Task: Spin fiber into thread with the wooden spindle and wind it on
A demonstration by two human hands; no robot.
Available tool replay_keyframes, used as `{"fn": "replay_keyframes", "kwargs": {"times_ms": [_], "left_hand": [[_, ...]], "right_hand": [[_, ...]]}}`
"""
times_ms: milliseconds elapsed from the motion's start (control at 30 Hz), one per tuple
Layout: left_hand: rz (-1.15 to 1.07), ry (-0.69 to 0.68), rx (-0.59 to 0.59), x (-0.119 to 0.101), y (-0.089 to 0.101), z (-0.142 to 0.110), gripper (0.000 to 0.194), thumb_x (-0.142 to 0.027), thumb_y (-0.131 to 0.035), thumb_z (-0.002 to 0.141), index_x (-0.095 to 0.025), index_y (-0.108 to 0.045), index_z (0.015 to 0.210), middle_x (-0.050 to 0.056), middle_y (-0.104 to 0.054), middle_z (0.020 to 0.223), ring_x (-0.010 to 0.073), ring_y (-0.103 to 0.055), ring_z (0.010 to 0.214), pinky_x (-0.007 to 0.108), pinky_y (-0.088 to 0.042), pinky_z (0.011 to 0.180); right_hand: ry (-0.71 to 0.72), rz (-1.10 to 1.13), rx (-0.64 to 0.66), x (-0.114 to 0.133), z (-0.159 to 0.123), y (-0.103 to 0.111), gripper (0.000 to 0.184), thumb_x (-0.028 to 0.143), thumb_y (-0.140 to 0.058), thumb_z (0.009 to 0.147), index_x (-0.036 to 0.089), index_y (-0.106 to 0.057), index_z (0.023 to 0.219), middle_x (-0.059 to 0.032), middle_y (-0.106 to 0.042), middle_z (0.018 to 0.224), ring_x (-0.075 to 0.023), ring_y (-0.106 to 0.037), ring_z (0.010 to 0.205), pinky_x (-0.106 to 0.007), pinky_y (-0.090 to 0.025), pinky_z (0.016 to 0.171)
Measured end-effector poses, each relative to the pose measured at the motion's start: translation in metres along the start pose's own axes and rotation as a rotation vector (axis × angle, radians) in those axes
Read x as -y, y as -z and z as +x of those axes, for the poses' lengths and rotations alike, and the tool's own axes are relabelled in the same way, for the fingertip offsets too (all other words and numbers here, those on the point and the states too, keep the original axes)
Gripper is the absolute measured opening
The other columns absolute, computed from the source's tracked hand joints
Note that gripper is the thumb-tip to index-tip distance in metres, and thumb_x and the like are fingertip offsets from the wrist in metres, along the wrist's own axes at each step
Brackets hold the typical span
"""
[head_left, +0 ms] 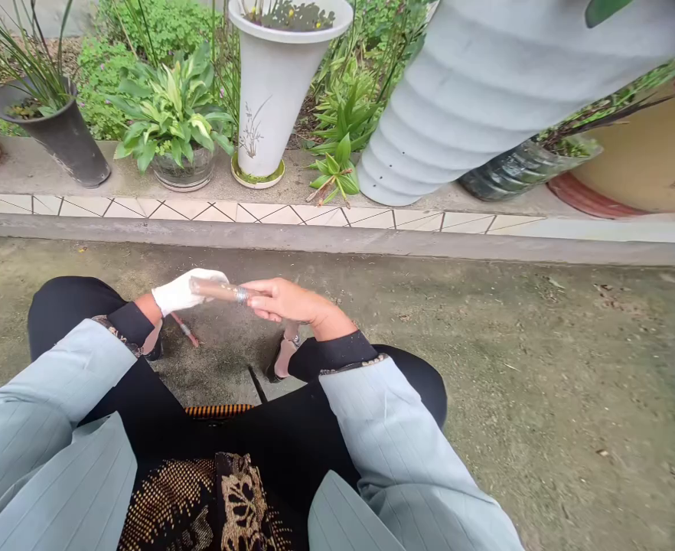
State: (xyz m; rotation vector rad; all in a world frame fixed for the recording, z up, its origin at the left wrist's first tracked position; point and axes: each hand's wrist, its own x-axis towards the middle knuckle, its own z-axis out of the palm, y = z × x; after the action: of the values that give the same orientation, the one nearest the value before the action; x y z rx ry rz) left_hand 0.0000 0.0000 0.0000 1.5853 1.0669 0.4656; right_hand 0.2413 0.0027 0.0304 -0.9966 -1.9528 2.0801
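Above the ground between my knees, a short brown wooden stick (214,288) lies sideways, with silvery wire or metal wound near its right end. My left hand (177,292), in a white glove, is around the stick's left part; its fingertips are partly hidden and blurred. Bare, my right hand (283,300) pinches the wire-wound end between thumb and fingers. Another thin reddish stick with a pale metal band (185,329) rests on the ground beside my left foot. Close to my right foot is a small greyish object (291,330) whose kind I cannot make out.
Ahead runs a low tiled ledge (200,210) bearing a dark pot (67,141), a leafy potted plant (174,115), a tall white pot (274,99) and a large ribbed white pot (458,99). Concrete ground (544,367) stretches to the right. An orange-and-black striped edge (220,411) shows beneath me.
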Motion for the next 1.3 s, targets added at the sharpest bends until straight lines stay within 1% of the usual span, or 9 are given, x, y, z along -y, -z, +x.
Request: {"fn": "replay_keyframes", "kwargs": {"times_ms": [300,433,533,633,733,800,933,1067,1300], "left_hand": [[0.151,-0.023,0.089,-0.012,-0.005,-0.01,0.025,-0.036,-0.053,0.087,-0.018,-0.069,0.081,0.001,-0.06,0.063,0.0112,-0.048,0.054,0.02,-0.037,0.055],[0.444,-0.172,0.051,-0.03,0.009,-0.011,0.025,-0.035,-0.053,0.087,-0.02,-0.072,0.086,0.002,-0.069,0.078,0.013,-0.058,0.067,0.021,-0.041,0.067],[0.702,-0.259,-0.042,-0.042,0.022,-0.01,0.029,-0.037,-0.05,0.088,-0.02,-0.073,0.092,0.004,-0.073,0.089,0.0169,-0.063,0.08,0.023,-0.043,0.073],[0.915,-0.271,-0.127,-0.05,0.037,-0.007,0.033,-0.037,-0.044,0.091,-0.019,-0.072,0.096,0.005,-0.073,0.093,0.0179,-0.065,0.085,0.025,-0.044,0.074],[0.911,-0.25,-0.147,-0.056,0.053,0.004,0.03,-0.034,-0.046,0.088,-0.019,-0.071,0.093,0.003,-0.072,0.088,0.0159,-0.063,0.08,0.025,-0.044,0.072],[0.801,-0.217,-0.17,-0.056,0.06,0.014,0.027,-0.031,-0.047,0.087,-0.017,-0.07,0.091,0.002,-0.071,0.082,0.0138,-0.06,0.072,0.024,-0.042,0.069],[0.456,-0.142,-0.179,-0.049,0.059,0.03,0.028,-0.033,-0.047,0.087,-0.012,-0.066,0.084,0.003,-0.063,0.07,0.0111,-0.052,0.059,0.023,-0.039,0.058],[0.276,-0.123,-0.015,-0.049,0.043,0.024,0.033,-0.038,-0.045,0.091,-0.012,-0.065,0.09,0.001,-0.056,0.062,0.01,-0.046,0.053,0.021,-0.035,0.052],[0.72,-0.17,0.042,-0.059,0.038,0.013,0.032,-0.036,-0.043,0.089,-0.017,-0.068,0.087,0.002,-0.065,0.077,0.0139,-0.056,0.069,0.023,-0.04,0.067]], "right_hand": [[0.09,0.173,-0.626,0.002,0.026,0.023,0.028,0.042,-0.054,0.091,0.016,-0.057,0.102,0.0059,-0.046,0.057,-0.0071,-0.038,0.043,-0.02,-0.032,0.043],[0.089,-0.21,-0.796,0.014,0.028,0.04,0.032,0.045,-0.051,0.093,0.017,-0.061,0.105,0.0005,-0.055,0.066,-0.0101,-0.047,0.052,-0.023,-0.039,0.053],[-0.105,-0.744,-0.776,0.026,0.026,0.039,0.03,0.04,-0.057,0.091,0.02,-0.064,0.112,-0.0068,-0.066,0.084,-0.0176,-0.058,0.073,-0.027,-0.041,0.066],[-0.257,-1.064,-0.492,0.037,0.024,0.027,0.022,0.033,-0.062,0.086,0.022,-0.07,0.104,-0.0088,-0.069,0.092,-0.0214,-0.06,0.085,-0.029,-0.037,0.07],[-0.116,-0.964,-0.101,0.043,0.019,0.017,0.016,0.03,-0.063,0.083,0.023,-0.072,0.093,-0.0021,-0.067,0.081,-0.0163,-0.057,0.076,-0.027,-0.034,0.067],[0.045,-0.776,0.001,0.046,0.015,0.017,0.02,0.03,-0.062,0.083,0.022,-0.072,0.097,0.0016,-0.065,0.078,-0.0136,-0.054,0.073,-0.025,-0.033,0.067],[0.263,-0.541,-0.336,0.054,0.01,0.03,0.032,0.033,-0.058,0.084,0.017,-0.069,0.109,0.0009,-0.063,0.081,-0.0138,-0.052,0.074,-0.025,-0.036,0.069],[0.296,-0.526,-0.664,0.061,0.019,0.048,0.029,0.033,-0.053,0.088,0.014,-0.066,0.106,-0.0014,-0.06,0.077,-0.0142,-0.05,0.071,-0.026,-0.038,0.067],[-0.055,-0.902,-0.633,0.043,0.05,0.048,0.019,0.031,-0.057,0.086,0.016,-0.067,0.094,-0.0069,-0.063,0.081,-0.0172,-0.051,0.073,-0.028,-0.034,0.066]]}}
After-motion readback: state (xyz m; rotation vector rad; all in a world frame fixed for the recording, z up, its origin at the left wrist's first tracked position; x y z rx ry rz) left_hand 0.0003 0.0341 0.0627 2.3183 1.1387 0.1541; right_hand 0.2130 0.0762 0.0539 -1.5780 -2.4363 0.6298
